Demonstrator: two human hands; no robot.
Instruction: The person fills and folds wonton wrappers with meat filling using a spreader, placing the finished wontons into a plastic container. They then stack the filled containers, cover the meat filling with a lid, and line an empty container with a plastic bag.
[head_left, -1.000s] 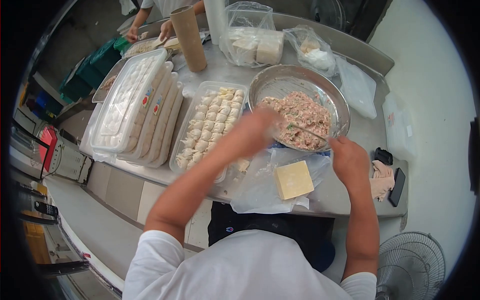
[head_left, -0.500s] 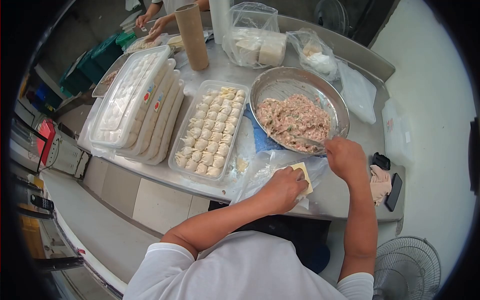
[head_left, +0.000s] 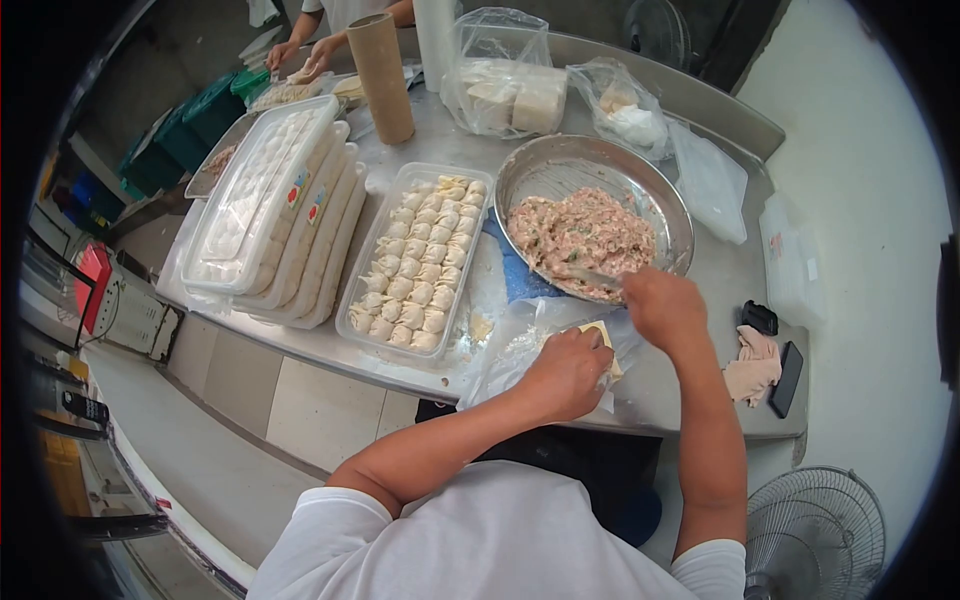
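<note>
Shifted leftward, the right hand (head_left: 664, 306) is clamped on a spreader (head_left: 596, 277); left hand (head_left: 570, 376) curls over wrappers (head_left: 601, 328), hold unclear; left of it, dumplings (head_left: 420, 262) fill a tray (head_left: 467, 272); ahead, filling (head_left: 588, 228) remains.

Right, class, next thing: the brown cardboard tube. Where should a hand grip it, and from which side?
Best gripped around its middle, coming from the wearer's side: the cardboard tube stands on end, a plain round column without a handle, so fingers could wrap it. The white roll stands close on its right, while bare table lies just in front.
</note>
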